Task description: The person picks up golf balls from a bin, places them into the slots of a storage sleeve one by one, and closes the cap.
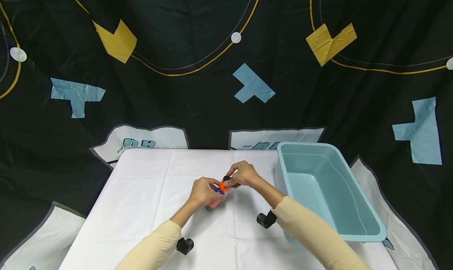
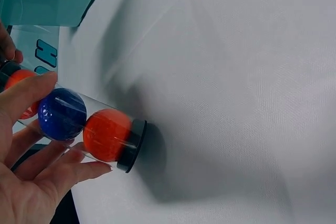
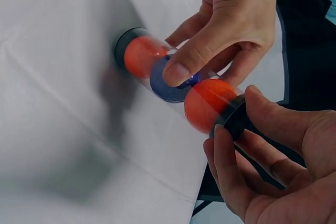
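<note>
A clear tube (image 2: 94, 102) with a black cap at each end holds two orange balls and a blue ball (image 2: 62, 114) between them. My left hand (image 1: 204, 192) grips the tube around its middle, thumb on one side and fingers on the other. With thumb and fingers, my right hand (image 1: 243, 174) pinches the black cap (image 3: 231, 117) at the upper end. An orange ball (image 3: 210, 105) lies right against that cap. The other orange ball (image 2: 107, 135) sits by the far cap (image 2: 132, 146). The tube is tilted, held over the white table.
A light blue plastic bin (image 1: 288, 175) stands on the table's right side, beside my right forearm. White cloth covers the table (image 1: 148, 191). Behind it hangs a black curtain (image 1: 191, 109) with yellow and blue tape shapes.
</note>
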A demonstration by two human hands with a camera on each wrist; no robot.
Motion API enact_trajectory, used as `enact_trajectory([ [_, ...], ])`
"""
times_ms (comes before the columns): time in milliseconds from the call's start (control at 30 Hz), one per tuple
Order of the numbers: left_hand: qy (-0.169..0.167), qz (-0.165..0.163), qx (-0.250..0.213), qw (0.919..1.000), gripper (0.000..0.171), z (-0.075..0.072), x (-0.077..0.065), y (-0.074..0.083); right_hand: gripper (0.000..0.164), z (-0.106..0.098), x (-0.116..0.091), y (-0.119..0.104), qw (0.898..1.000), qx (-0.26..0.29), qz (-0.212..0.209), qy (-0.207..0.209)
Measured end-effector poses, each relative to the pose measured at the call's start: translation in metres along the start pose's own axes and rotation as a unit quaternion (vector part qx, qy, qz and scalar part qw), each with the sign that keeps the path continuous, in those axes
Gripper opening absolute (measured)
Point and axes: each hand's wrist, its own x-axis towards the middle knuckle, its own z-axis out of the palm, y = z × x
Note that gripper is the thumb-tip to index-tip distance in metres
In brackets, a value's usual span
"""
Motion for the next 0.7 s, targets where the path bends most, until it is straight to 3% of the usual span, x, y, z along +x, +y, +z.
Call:
enact_trajectory([
  [367, 0.002, 0.018, 0.009, 0.9998, 0.041, 0.003, 0.001, 0.002, 0.021, 0.001, -0.003, 0.010, 1.000, -0.011, -0.020, 0.011],
  [533, 0.003, 0.024, 0.011, 0.9996, 0.041, 0.004, 0.001, 0.004, 0.024, -0.001, -0.001, 0.016, 0.999, 0.005, -0.031, -0.005],
  [700, -0.003, 0.023, 0.011, 0.9997, 0.040, 0.003, 0.002, 0.006, 0.031, -0.007, 0.002, 0.018, 0.999, 0.027, -0.016, -0.034],
])
